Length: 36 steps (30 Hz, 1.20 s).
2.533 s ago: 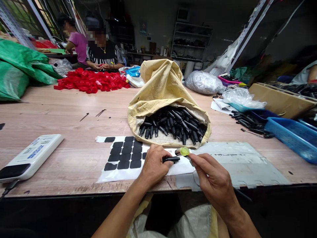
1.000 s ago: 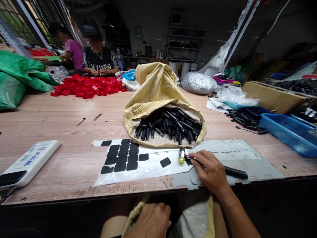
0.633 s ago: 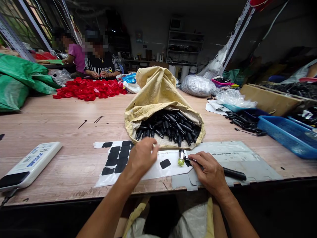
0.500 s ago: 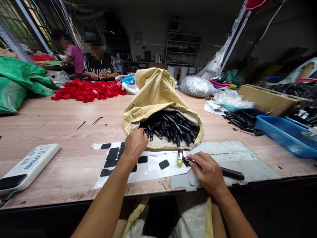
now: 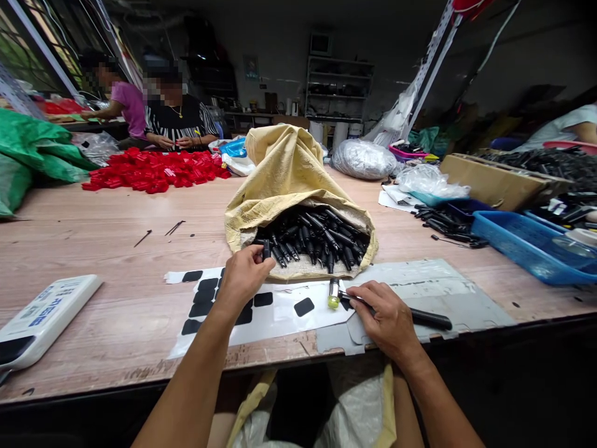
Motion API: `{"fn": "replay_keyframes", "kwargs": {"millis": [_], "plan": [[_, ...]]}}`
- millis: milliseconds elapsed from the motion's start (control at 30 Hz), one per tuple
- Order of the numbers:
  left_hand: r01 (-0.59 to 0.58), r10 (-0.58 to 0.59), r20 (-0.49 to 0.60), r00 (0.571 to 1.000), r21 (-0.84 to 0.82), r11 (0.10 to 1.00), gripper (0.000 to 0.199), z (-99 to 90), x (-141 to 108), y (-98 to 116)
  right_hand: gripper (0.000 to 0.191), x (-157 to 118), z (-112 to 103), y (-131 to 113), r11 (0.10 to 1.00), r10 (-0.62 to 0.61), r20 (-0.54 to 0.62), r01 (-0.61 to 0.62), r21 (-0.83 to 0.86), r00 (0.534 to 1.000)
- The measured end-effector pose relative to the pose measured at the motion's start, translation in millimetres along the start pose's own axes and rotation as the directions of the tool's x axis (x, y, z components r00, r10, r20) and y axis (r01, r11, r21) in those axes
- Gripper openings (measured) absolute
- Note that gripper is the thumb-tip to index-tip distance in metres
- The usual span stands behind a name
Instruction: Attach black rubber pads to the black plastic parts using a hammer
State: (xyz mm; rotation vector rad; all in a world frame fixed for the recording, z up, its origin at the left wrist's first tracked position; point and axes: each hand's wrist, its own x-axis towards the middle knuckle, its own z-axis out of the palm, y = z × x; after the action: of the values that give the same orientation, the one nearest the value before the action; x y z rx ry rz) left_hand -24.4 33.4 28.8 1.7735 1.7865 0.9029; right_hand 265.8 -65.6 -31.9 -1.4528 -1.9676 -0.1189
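Between the thumb and fingers of my left hand (image 5: 246,272) stands a short black plastic piece (image 5: 267,249), held upright at the left edge of the sack's mouth. My right hand (image 5: 383,316) is closed around a small hammer (image 5: 334,292) with a metal head, a yellow-green face and a black handle. The hammer rests low over a grey mat (image 5: 438,286). A yellowish woven sack (image 5: 289,174) lies open towards me, full of black pen-like parts (image 5: 321,239). Under my left forearm is a white sheet (image 5: 280,323) bearing several black rounded squares (image 5: 304,307).
A white electronic device (image 5: 56,311) lies at left. Red plastic pieces (image 5: 149,169) are heaped beyond it, near two people. Green sacks (image 5: 37,143) stand far left. At right are a blue basket (image 5: 522,242), black parts (image 5: 441,225) and a cardboard box (image 5: 494,180).
My left hand has drawn back slightly from the sack's mouth, and a black plastic piece now shows in its fingers. My right hand keeps its hold on the hammer. The view has shifted slightly.
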Motion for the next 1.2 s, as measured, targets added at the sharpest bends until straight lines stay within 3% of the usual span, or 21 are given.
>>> {"fn": "replay_keyframes", "kwargs": {"millis": [133, 233, 400, 500, 733, 900, 1000, 1200], "plan": [[-0.006, 0.124, 0.242, 0.962, -0.435, 0.901, 0.031, 12.4, -34, 4, 0.020, 0, -1, -1, 1.000, 0.004, 0.003, -0.004, -0.005, 1.000], [0.020, 0.181, 0.381, 0.907, -0.468, 0.884, 0.029, 27.0, -52, 4, 0.020, 0, -1, -1, 1.000, 0.003, 0.004, -0.003, -0.005, 1.000], [-0.190, 0.261, 0.270, 0.927, -0.262, 0.946, 0.016, 27.7, -59, -2, 0.020, 0, -2, -3, 1.000, 0.000, 0.010, 0.000, 0.002, 1.000], [-0.251, 0.295, 0.281, 0.913, -0.180, 0.951, 0.011, 20.4, -57, -6, 0.020, 0, -1, -2, 1.000, -0.005, 0.012, 0.005, -0.002, 1.000], [-0.293, 0.333, 0.281, 0.900, -0.177, 0.940, 0.013, 22.4, -59, -14, 0.025, 3, -6, -4, 0.999, -0.031, 0.015, 0.031, 0.012, 0.999], [-0.297, 0.335, 0.289, 0.897, -0.168, 0.940, 0.016, 24.0, -59, -15, 0.030, 10, -15, -34, 0.981, 0.005, -0.031, 0.002, 0.194, 0.999], [-0.310, 0.343, 0.285, 0.895, -0.155, 0.938, 0.014, 24.5, -60, -15, 0.029, 13, -14, -55, 0.956, -0.014, 0.000, 0.014, 0.292, 1.000], [-0.318, 0.345, 0.281, 0.895, -0.138, 0.938, 0.011, 24.6, -61, -13, 0.033, 19, -12, -73, 0.961, -0.040, 0.007, 0.037, 0.273, 0.999]]}}
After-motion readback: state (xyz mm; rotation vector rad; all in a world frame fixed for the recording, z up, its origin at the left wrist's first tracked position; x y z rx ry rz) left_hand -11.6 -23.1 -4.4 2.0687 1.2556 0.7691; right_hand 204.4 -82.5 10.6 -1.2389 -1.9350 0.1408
